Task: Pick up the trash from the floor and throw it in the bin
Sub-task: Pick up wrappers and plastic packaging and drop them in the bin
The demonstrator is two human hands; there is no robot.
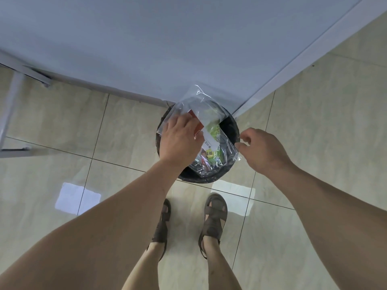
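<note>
The left hand [180, 139] grips the clear trash bag [201, 114] over the black bin [231, 126], the right hand [261, 151] pinches its corner — uneven release may catch the rim and spill wrappers onto the floor [104, 126].

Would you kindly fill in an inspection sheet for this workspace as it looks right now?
Surface: glossy beige tiled floor, light patches reflected.
Job's things: clear plastic bag of colourful wrappers lying over the round black bin in the wall corner.
Clutter: nothing seen.
Hands: left hand rests on the bag, whether it grips is unclear; right hand pinches the bag's corner.
Cables: nothing seen.
Surroundings: pale wall, white metal frame at left, brown sandals below.
</note>
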